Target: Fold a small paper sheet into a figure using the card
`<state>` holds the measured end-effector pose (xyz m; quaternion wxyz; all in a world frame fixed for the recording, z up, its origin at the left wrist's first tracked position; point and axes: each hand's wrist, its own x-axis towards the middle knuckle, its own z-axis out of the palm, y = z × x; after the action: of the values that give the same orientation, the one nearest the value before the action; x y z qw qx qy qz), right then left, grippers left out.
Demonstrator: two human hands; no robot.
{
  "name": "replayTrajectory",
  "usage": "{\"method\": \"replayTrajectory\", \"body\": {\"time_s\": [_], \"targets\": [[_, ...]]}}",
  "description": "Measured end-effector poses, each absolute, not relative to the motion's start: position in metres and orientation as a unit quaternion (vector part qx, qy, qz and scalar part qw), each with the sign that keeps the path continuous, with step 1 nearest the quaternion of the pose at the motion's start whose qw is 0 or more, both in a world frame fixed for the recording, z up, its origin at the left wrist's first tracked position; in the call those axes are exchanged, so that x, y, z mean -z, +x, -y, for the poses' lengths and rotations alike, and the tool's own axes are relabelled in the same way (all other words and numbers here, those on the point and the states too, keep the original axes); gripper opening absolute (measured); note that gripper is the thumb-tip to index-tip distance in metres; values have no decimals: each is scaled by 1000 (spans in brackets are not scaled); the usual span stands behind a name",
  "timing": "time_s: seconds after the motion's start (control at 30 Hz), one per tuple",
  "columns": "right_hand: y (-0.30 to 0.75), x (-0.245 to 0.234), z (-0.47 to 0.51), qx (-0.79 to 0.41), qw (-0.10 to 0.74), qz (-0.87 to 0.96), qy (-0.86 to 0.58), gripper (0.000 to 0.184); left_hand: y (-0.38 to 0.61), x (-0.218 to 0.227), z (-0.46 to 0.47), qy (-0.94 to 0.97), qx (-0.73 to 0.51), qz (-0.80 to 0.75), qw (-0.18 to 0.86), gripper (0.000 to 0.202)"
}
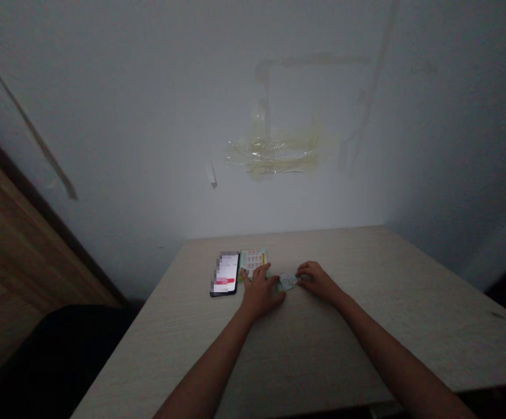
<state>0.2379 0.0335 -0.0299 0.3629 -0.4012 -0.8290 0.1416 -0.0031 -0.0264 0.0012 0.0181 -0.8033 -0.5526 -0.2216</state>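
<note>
My left hand point(261, 293) lies with its fingers spread over the lower part of a colourful printed sheet or booklet point(253, 258). Its thumb side is close to the left edge of a small pale-green printed piece of paper point(287, 281); whether it touches that piece I cannot tell. From the other side, my right hand point(318, 281) pinches the right edge of the same small paper between thumb and fingers. A smartphone point(226, 273) with a lit screen lies just left of the printed sheet, and part of its screen is pixelated.
The light wooden table point(357, 343) meets a white wall point(156, 116) at its back edge. Strips of clear tape point(274, 154) stick to the wall. At the left are a wooden panel point(12, 250) and a dark shape point(64, 349) beside the table.
</note>
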Motion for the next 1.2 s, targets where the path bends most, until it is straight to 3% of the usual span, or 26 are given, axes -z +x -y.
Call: {"method": "replayTrajectory", "body": {"time_s": [0.37, 0.67, 1.0, 1.2], "targets": [[237, 17, -23, -146, 348, 839, -392, 24, -3, -3, 27, -801, 213, 559, 24, 35], [236, 14, -23, -145, 335, 846, -387, 16, -1, -7, 28, -793, 219, 568, 16, 38], [235, 14, -25, -126, 317, 863, -373, 12, -3, -7, 26, -788, 243, 566, -3, 17], [233, 13, -24, -137, 320, 853, -390, 13, -4, -8, 25, -785, 252, 566, -2, 16]]}}
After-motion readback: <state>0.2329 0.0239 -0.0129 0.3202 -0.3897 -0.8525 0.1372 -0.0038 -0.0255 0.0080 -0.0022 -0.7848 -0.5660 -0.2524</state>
